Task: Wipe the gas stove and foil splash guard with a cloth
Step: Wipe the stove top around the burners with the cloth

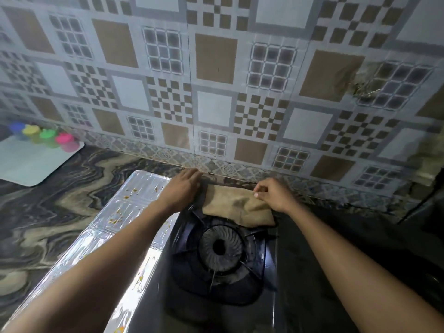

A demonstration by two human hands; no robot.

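Observation:
A black gas stove (300, 272) sits in front of me, its round burner (219, 249) inside a dark pan support. A folded brown cloth (236, 206) lies over the stove's far edge, just behind the burner. My right hand (274, 194) pinches the cloth's upper right edge. At the cloth's left end my left hand (183, 187) rests with its fingers pointing toward the wall; whether it grips the cloth is hidden. The foil splash guard (125, 212) lies flat to the left of the stove, speckled with orange food stains.
A patterned tile wall (216, 80) rises right behind the stove. The stove stands on a dark marbled countertop (48, 212). At the far left, a white tray (28, 162) carries several small containers with coloured lids (48, 135).

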